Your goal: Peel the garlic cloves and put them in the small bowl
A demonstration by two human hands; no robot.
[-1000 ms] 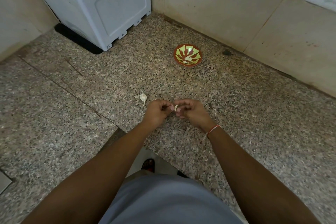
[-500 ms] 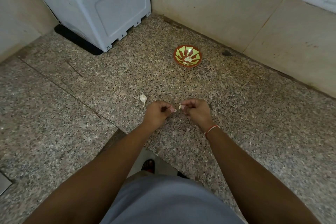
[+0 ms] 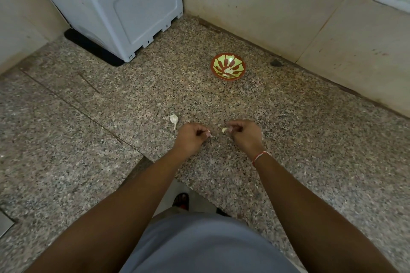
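granite counter [image 3: 288, 139]: right hand [image 3: 245, 134] fingers pinch garlic clove [image 3: 225, 129]; left hand [image 3: 190, 137] fingers pinch peel [image 3: 212, 136].

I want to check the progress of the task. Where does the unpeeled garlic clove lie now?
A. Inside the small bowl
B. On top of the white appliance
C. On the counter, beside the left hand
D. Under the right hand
C: the unpeeled garlic clove lies on the granite counter, just beyond the left hand, far from the small bowl.

Speckled granite counter [image 3: 288, 139], beige tiled walls [image 3: 266, 2], perhaps a white appliance [image 3: 124, 6]
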